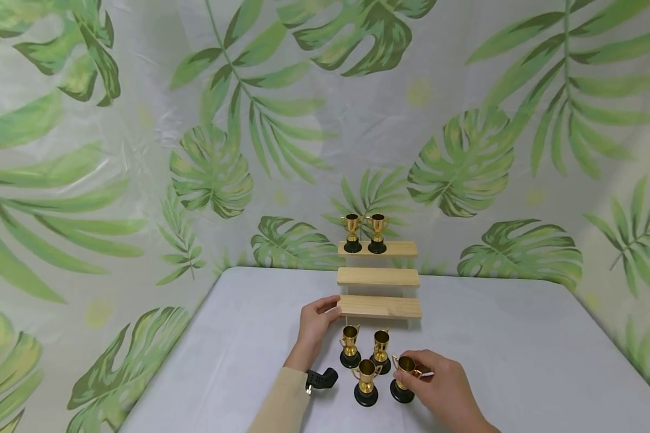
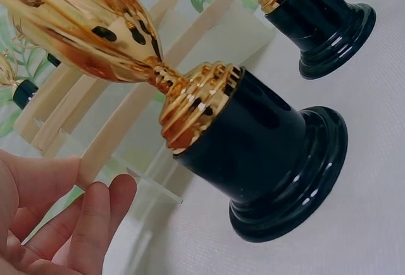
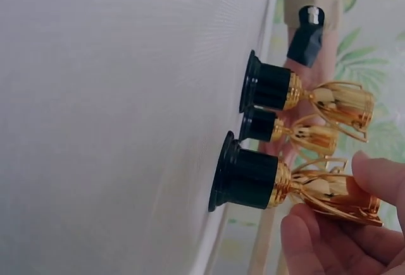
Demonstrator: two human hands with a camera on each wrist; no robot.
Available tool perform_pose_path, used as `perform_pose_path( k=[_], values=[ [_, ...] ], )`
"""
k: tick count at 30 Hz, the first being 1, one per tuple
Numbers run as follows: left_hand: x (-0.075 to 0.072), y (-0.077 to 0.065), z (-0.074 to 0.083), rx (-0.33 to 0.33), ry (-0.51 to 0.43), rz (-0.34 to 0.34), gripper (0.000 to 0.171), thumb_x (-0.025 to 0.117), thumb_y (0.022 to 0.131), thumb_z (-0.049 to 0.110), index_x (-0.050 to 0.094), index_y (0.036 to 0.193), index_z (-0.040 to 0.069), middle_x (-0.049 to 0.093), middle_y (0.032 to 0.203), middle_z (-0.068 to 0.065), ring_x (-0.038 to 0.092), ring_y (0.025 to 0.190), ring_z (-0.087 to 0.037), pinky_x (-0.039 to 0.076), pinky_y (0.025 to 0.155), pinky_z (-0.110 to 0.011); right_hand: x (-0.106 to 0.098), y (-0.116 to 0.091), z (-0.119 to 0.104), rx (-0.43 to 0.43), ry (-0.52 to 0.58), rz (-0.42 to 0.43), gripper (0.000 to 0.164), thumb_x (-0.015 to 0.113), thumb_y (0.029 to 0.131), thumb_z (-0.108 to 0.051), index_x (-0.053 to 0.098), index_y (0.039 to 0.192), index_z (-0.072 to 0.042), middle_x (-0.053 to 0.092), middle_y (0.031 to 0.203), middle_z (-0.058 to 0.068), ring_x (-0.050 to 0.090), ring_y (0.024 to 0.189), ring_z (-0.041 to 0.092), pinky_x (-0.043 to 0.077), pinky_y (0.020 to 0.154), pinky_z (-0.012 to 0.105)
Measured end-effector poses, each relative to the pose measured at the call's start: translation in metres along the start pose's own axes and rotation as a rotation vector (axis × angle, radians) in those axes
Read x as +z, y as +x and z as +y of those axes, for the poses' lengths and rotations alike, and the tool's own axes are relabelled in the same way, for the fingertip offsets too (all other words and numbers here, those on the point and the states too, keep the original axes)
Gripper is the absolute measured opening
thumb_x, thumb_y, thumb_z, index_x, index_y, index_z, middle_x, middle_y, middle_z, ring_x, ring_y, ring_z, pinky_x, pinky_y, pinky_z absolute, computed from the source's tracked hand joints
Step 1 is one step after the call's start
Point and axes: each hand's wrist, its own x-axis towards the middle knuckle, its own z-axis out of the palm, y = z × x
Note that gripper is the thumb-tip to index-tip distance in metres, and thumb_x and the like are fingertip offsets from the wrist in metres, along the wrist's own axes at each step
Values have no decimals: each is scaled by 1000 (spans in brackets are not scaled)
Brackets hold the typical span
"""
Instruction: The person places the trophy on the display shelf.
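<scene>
My left hand (image 1: pixel 313 325) pinches the left end of the lowest wooden board of a three-step display stand (image 1: pixel 381 307); the left wrist view shows thumb and fingers on the board's end. My right hand (image 1: pixel 441 380) holds a small gold trophy cup (image 3: pixel 250 179) by its cup, between thumb and fingers. Its black round base is upright, close over the white table. Three more trophies stand just left of it: a front one (image 1: pixel 366 385), a back left one (image 1: pixel 349 346) and a back right one (image 1: pixel 381 346).
Two gold trophies, a left one (image 1: pixel 352 233) and a right one (image 1: pixel 377 233), stand on the top board (image 1: pixel 403 248). The middle board (image 1: pixel 379 276) is between it and the lowest one. Behind the white table (image 1: pixel 498 349) hangs a leaf-patterned sheet (image 1: pixel 357 120).
</scene>
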Motion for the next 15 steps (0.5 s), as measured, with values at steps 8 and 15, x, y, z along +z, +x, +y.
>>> perform_pose_path(
  k=[8,15],
  values=[
    [2,-2,-2,10,6,-6,32,73,89,-2,72,120,-1,67,122,-20,68,104,-23,59,84,-31,1,-2,0,2,-6,14,27,90,76,-24,78,100,-19,67,81,-14,61,72,2,55,63,16],
    [2,-5,2,8,11,10,32,72,89,-4,71,121,-3,67,122,-22,68,103,-23,59,86,-36,2,-2,0,-29,2,36,25,91,75,-20,78,96,-21,67,82,-16,62,72,1,55,62,17]
  ],
)
